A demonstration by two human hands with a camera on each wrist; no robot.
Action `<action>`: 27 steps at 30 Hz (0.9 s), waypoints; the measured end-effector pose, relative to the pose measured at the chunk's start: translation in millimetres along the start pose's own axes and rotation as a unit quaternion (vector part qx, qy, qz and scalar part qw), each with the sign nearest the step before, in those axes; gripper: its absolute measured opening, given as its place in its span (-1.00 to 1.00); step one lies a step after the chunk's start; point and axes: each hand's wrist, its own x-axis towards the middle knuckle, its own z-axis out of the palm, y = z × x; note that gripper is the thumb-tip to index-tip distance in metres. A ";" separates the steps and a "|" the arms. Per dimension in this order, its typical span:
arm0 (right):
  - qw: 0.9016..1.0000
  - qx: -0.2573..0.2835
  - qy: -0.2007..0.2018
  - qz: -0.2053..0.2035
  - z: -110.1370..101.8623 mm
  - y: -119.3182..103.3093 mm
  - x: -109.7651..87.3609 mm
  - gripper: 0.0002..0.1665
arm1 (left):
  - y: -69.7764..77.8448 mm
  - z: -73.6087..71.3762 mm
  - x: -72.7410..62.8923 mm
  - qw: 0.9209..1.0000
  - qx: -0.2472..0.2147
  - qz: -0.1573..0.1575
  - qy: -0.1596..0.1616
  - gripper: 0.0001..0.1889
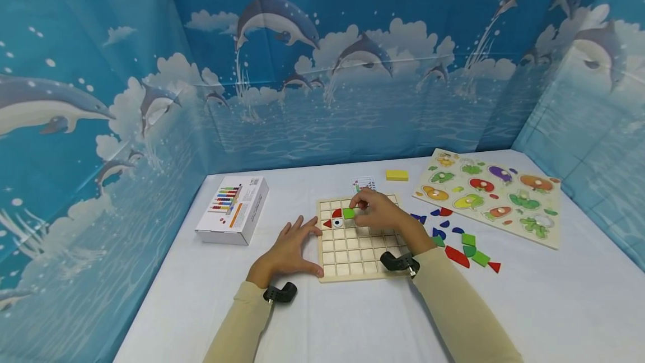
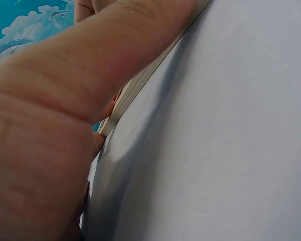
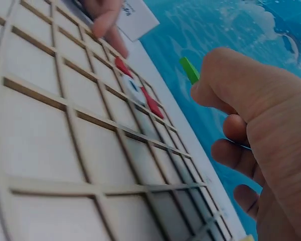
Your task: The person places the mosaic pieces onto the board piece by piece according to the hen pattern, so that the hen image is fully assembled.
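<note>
Between thumb and fingertips, my right hand [image 1: 381, 213] pinches a green square tile [image 1: 349, 213], held above the far part of a wooden grid board [image 1: 342, 280]. The right wrist view shows the green tile edge-on, raised clear of the grid. Beneath it in the grid lie a red rounded piece [image 1: 337, 213], a red triangle [image 1: 327, 223] and a white tile with an eye [image 1: 337, 223]. My left hand [image 1: 289, 249] is spread along the board's left edge, fingertips at the upper side and thumb by the near corner. The right hand and forearm hide part of the grid.
Loose blue, red and green pieces [image 1: 457, 256] lie right of the board. Beyond them is a vegetable knob puzzle [image 1: 489, 192]. Behind the board are a pattern card [image 1: 364, 182] and a yellow block [image 1: 397, 175]. A white box [image 1: 233, 210] stands at left.
</note>
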 end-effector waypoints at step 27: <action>0.993 -0.095 -0.041 0.048 35.6 -5.9 -0.8 -0.75 | 0.6 -1.8 -0.2 1.000 0.002 0.004 -0.001 -0.07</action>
